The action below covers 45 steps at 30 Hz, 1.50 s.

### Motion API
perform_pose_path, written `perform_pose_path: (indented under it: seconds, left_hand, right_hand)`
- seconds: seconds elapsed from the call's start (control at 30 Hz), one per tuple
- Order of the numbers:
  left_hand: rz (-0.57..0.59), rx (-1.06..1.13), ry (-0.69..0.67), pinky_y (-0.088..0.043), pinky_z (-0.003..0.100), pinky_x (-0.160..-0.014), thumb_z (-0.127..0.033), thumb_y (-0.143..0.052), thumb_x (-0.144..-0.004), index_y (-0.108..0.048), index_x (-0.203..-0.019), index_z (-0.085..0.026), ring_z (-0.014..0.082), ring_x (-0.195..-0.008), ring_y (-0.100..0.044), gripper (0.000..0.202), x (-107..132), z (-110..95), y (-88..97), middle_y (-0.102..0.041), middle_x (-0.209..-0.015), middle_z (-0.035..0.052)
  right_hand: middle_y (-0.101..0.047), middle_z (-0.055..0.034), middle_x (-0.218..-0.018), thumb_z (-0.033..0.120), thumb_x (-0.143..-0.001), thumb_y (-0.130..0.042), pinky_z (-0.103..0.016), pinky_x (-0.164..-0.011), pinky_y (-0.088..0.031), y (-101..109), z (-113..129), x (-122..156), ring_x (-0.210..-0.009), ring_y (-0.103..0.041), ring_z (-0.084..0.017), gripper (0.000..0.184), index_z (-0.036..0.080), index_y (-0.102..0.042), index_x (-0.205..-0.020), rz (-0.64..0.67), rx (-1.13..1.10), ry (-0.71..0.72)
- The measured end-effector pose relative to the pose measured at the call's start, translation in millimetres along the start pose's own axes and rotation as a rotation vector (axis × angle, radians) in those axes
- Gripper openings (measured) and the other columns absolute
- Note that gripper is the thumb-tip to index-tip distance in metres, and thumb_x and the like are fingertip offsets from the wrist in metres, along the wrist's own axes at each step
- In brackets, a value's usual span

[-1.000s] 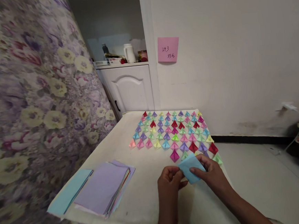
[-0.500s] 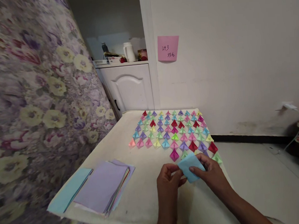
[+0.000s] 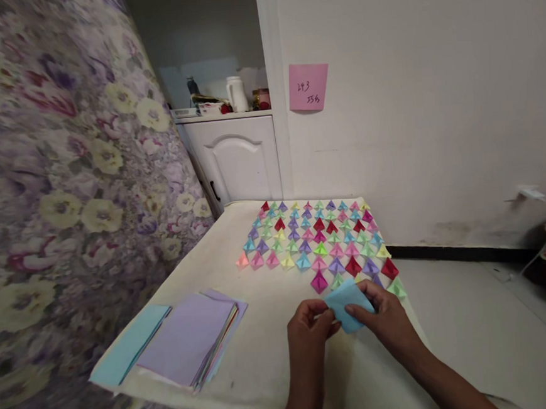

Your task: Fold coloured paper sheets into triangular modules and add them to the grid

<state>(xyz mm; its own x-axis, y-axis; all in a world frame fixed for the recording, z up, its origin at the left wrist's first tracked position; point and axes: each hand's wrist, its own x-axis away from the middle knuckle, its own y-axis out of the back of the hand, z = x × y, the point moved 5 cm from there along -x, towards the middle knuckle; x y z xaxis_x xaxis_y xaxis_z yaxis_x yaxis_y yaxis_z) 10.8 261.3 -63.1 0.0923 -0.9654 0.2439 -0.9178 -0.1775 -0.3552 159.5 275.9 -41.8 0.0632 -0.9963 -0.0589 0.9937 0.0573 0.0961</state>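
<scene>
A small folded square of light blue paper (image 3: 345, 301) is held up over the near part of the table. My right hand (image 3: 380, 312) grips it from the right, thumb across its front face and fingers behind. At its left corner my left hand (image 3: 313, 321) pinches the paper between thumb and fingertips. Just beyond the hands lie rows of small folded paper pieces (image 3: 320, 249) in red, pink, purple, green, blue and yellow; the nearest ones are partly hidden by my right hand and the paper.
On the cloth-covered table (image 3: 261, 356), a stack of coloured paper (image 3: 189, 337) lies at left, beside light blue sheets (image 3: 130, 345). A floral curtain (image 3: 86, 181) hangs along the left. Behind stands a white cabinet (image 3: 241, 156); a pink note (image 3: 308, 87) is on the wall.
The left thumb and fingers have shifted slightly at the paper's left corner. The view has moved a little; the paper stays in both hands.
</scene>
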Motion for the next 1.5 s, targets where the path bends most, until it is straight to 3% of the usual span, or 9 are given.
perform_pose_path:
  seconds: [0.33,0.63,0.93,1.07,1.2,1.33,1.5]
  left_hand:
    - [-0.046,-0.010,-0.006,-0.055,0.028,-0.064,-0.026,-0.075,-0.057,-0.062,-0.062,-0.013,0.0105,-0.055,-0.057,0.019,1,-5,-0.2,-0.057,-0.057,-0.0033]
    - [-0.027,-0.049,-0.033,-0.054,0.026,-0.062,-0.025,-0.072,-0.062,-0.058,-0.063,-0.014,0.0107,-0.057,-0.058,0.018,2,-5,-0.9,-0.057,-0.057,-0.0043]
    - [-0.011,-0.052,-0.096,-0.053,0.025,-0.057,-0.024,-0.069,-0.065,-0.052,-0.068,-0.016,0.0110,-0.058,-0.057,0.019,3,-9,-3.7,-0.055,-0.062,-0.0043]
    - [-0.009,-0.037,-0.085,-0.053,0.026,-0.054,-0.025,-0.070,-0.063,-0.052,-0.078,-0.018,0.0120,-0.056,-0.057,0.025,3,-11,-5.1,-0.056,-0.061,-0.0045]
    - [0.072,-0.103,-0.016,-0.052,0.025,-0.053,-0.029,-0.070,-0.063,-0.058,-0.085,-0.017,0.0141,-0.059,-0.059,0.029,4,-7,-9.4,-0.061,-0.066,-0.0005]
    - [0.221,-0.232,0.082,-0.045,0.022,-0.046,-0.033,-0.072,-0.059,-0.066,-0.073,-0.014,0.0149,-0.058,-0.057,0.024,5,9,-16.3,-0.059,-0.061,0.0011]
    - [0.200,-0.226,0.075,-0.030,0.020,-0.039,-0.037,-0.071,-0.059,-0.066,-0.063,-0.013,0.0092,-0.044,-0.042,0.025,3,17,-16.8,-0.049,-0.048,-0.0025]
  right_hand:
    - [-0.060,0.0012,-0.071,0.024,-0.071,-0.062,-0.024,-0.056,-0.042,-2,4,3,-0.065,-0.053,-0.016,0.011,0.019,-0.059,-0.080,0.014,0.046,0.020]
    - [-0.056,0.0020,-0.063,0.031,-0.074,-0.063,-0.023,-0.055,-0.041,1,1,1,-0.060,-0.050,-0.014,0.016,0.018,-0.056,-0.070,-0.011,0.002,0.015]
    - [-0.063,-0.0026,-0.083,0.030,-0.067,-0.069,-0.027,-0.063,-0.048,0,5,3,-0.076,-0.059,-0.019,0.035,0.020,-0.052,-0.095,-0.043,-0.118,-0.009]
    - [-0.062,-0.0013,-0.077,0.030,-0.069,-0.067,-0.026,-0.060,-0.047,0,2,1,-0.070,-0.057,-0.018,0.024,0.019,-0.056,-0.088,-0.001,-0.073,-0.002]
    - [-0.057,0.0019,-0.063,0.032,-0.070,-0.066,-0.023,-0.053,-0.043,2,0,0,-0.059,-0.052,-0.014,0.016,0.018,-0.059,-0.071,0.021,-0.032,-0.011]
    - [-0.057,0.0025,-0.061,0.034,-0.068,-0.066,-0.024,-0.051,-0.043,1,-2,0,-0.055,-0.051,-0.014,0.018,0.018,-0.059,-0.071,0.069,-0.098,-0.089]
    - [-0.056,0.0020,-0.060,0.032,-0.069,-0.064,-0.023,-0.051,-0.041,1,0,0,-0.055,-0.051,-0.014,0.016,0.017,-0.058,-0.068,0.096,-0.033,-0.073]
